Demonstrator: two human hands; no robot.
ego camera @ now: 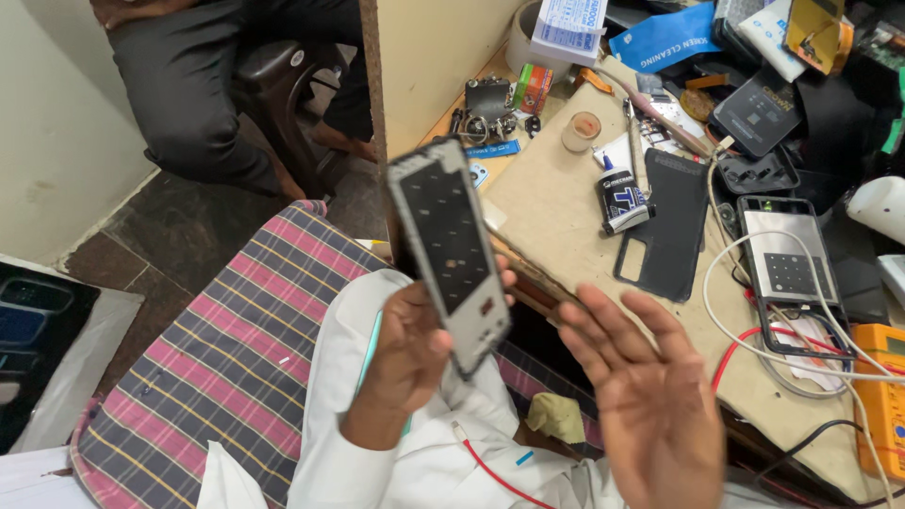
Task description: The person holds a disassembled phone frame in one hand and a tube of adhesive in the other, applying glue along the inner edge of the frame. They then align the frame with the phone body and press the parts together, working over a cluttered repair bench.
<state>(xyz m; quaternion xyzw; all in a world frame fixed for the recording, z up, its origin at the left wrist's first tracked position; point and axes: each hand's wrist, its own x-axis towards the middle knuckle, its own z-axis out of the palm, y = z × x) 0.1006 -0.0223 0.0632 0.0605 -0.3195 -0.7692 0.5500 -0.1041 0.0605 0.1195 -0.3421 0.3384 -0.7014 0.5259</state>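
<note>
Nearest, right hand (650, 405) held flat, palm up, fingers spread, grip released and holding nothing. Just beside it, left hand (415, 344) raised, grip clenched around lower edge of a phone frame (451, 247), held upright and slightly tilted above the lap, apart from the bench (547, 203). Under both, white cloth and checked pink-and-grey fabric (236, 349). Farther, on the bench: black back cover (667, 226) lying flat, small black glue bottle (620, 198) touching its left edge, opened phone (787, 269) with white cable across it. Far right edge, orange meter (884, 396). Beyond, dark stool (278, 90) on the floor.
</note>
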